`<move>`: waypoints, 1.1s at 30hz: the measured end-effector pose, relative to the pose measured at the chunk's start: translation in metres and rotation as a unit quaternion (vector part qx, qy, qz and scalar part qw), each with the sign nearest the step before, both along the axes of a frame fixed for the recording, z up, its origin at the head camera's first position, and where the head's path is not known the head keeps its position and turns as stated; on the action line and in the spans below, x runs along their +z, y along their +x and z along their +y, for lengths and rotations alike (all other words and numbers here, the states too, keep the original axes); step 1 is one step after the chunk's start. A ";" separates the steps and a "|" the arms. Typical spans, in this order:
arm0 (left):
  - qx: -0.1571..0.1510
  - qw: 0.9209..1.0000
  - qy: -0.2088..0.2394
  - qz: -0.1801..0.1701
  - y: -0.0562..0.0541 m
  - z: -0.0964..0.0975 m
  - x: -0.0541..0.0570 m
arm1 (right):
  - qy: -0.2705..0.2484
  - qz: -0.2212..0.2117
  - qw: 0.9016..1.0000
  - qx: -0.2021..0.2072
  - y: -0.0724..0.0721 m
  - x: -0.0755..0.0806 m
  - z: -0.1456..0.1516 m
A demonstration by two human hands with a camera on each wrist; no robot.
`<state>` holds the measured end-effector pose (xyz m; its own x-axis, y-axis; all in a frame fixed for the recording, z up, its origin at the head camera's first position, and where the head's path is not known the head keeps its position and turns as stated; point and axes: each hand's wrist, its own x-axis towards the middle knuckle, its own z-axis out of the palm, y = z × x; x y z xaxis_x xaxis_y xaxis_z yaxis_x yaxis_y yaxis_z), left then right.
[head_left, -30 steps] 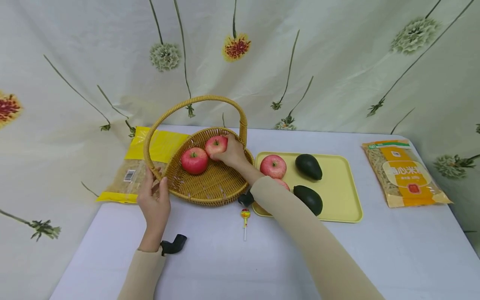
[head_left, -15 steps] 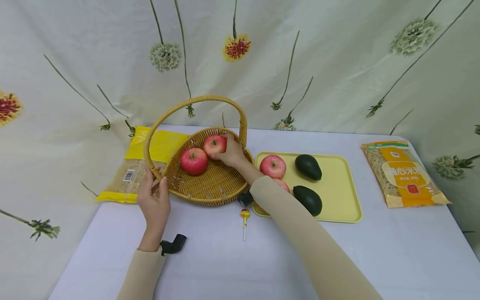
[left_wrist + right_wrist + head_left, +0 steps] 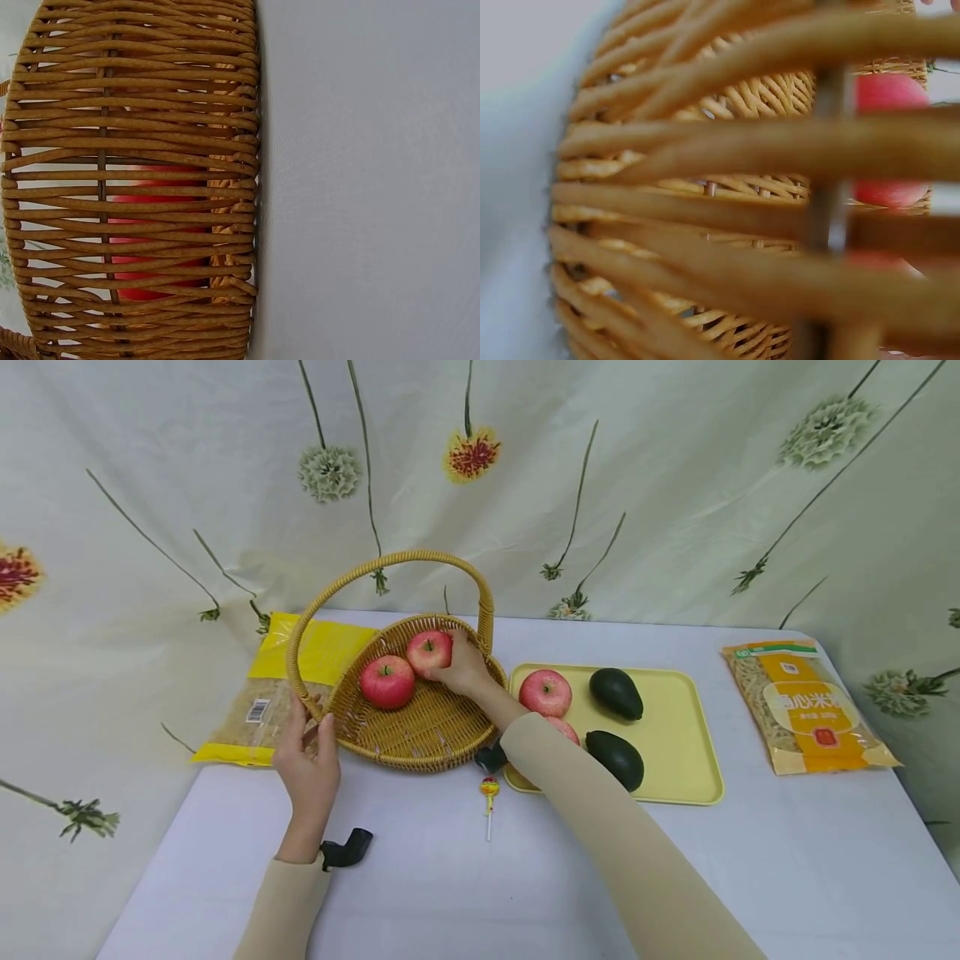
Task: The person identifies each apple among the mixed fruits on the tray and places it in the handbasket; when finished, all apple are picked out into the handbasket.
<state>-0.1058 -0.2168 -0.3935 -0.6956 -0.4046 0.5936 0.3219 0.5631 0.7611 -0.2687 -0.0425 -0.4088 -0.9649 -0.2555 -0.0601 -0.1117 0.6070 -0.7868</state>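
right grip [image 3: 467, 667]: curled on rear apple [image 3: 428, 652]
left grip [image 3: 307, 766]: pinching the basket [image 3: 420, 763]
tray [image 3: 682, 760]: right sleeve [image 3: 600, 818] kinda blocks it
lollipop [image 3: 490, 787]: near basket

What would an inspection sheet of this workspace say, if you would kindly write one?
Surface: white table.
Job's things: wicker basket holding two apples; yellow tray with apples and two avocados, partly hidden by a sleeve.
Clutter: lollipop in front of the basket; left packet; right packet.
Hands: left hand holds the basket handle; right hand grips the rear apple.
Cables: nothing seen.
Surroundings: flower-patterned cloth behind.
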 end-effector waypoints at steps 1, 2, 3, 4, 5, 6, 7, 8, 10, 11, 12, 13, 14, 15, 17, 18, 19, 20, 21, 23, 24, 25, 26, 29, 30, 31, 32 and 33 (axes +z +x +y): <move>-0.001 1.000 0.001 -0.001 0.000 0.000 0.000 | -0.001 0.001 1.000 0.000 0.001 0.000 0.000; 0.001 1.000 -0.001 0.000 0.000 0.000 0.000 | -0.001 0.003 1.000 0.001 0.001 0.000 0.001; 0.002 1.000 -0.002 0.000 0.000 0.000 -0.001 | 0.000 0.005 1.000 0.001 0.002 0.001 0.001; 0.003 1.000 -0.005 0.001 -0.001 0.000 -0.002 | 0.002 0.006 1.000 0.001 0.003 0.002 0.002; 0.003 1.000 -0.006 0.002 -0.001 0.000 -0.002 | 0.005 0.006 1.000 0.002 0.005 0.003 0.003; 0.006 1.000 -0.010 0.002 -0.001 0.000 -0.003 | 0.009 0.005 1.000 0.004 0.006 0.005 0.004; 0.006 1.000 -0.011 0.002 -0.002 0.000 -0.004 | 0.011 0.005 1.000 0.006 0.007 0.007 0.005; 0.007 1.000 -0.013 0.003 -0.002 0.000 -0.004 | 0.011 0.004 1.000 0.009 0.009 0.009 0.006; 0.007 1.000 -0.012 0.004 -0.002 -0.001 -0.005 | 0.007 0.001 1.000 0.017 0.012 0.016 0.009; 0.006 1.000 -0.010 0.004 -0.002 -0.001 -0.005 | 0.004 0.000 1.000 0.022 0.014 0.020 0.012; 0.007 1.000 -0.011 0.005 -0.002 -0.001 -0.005 | -0.002 -0.001 1.000 0.027 0.017 0.024 0.014; 0.006 1.000 -0.011 0.006 -0.002 -0.001 -0.005 | -0.009 0.001 0.999 0.032 0.019 0.028 0.018; 0.006 1.000 -0.010 0.006 -0.002 -0.001 -0.005 | -0.016 0.000 0.999 0.037 0.022 0.033 0.021; 0.004 1.000 -0.011 0.007 -0.002 -0.001 -0.005 | -0.021 -0.001 0.999 0.043 0.026 0.038 0.025; 0.003 1.000 -0.010 0.006 -0.002 -0.001 -0.004 | -0.037 -0.004 0.998 0.054 0.034 0.048 0.034; 0.003 1.000 -0.010 0.006 -0.002 -0.001 -0.003 | -0.048 -0.007 0.997 0.058 0.039 0.053 0.038; 0.002 1.000 -0.009 0.005 -0.002 0.000 -0.002 | -0.060 -0.008 0.996 0.063 0.044 0.058 0.043; 0.003 1.000 -0.008 0.003 -0.002 0.000 -0.002 | -0.072 -0.007 0.995 0.066 0.049 0.062 0.048; 0.004 1.000 -0.007 0.003 -0.002 0.000 -0.002 | -0.081 -0.003 0.994 0.071 0.054 0.066 0.054; 0.006 1.000 -0.008 0.005 -0.002 -0.001 -0.002 | -0.095 0.012 0.992 0.077 0.063 0.071 0.064; 0.007 1.000 -0.009 0.005 -0.002 -0.001 -0.002 | -0.099 0.020 0.992 0.079 0.067 0.072 0.070; 0.008 1.000 -0.011 0.006 -0.002 -0.001 -0.002 | -0.103 0.031 0.991 0.082 0.071 0.073 0.076; 0.009 1.000 -0.012 0.005 -0.002 -0.002 -0.003 | -0.103 0.041 0.990 0.083 0.074 0.074 0.082; 0.010 1.000 -0.015 0.004 -0.002 -0.002 -0.004 | -0.113 0.058 0.989 0.080 0.087 0.075 0.102; 0.010 1.000 -0.015 0.002 -0.002 -0.003 -0.004 | -0.116 0.062 0.988 0.077 0.090 0.075 0.108; 0.009 1.000 -0.014 0.001 -0.002 -0.003 -0.004 | -0.120 0.065 0.988 0.072 0.094 0.075 0.115; 0.009 1.000 -0.014 0.000 -0.002 -0.003 -0.005 | -0.126 0.065 0.988 0.066 0.098 0.076 0.121; 0.010 1.000 -0.014 -0.001 -0.003 -0.004 -0.006 | -0.132 0.065 0.987 0.060 0.102 0.076 0.128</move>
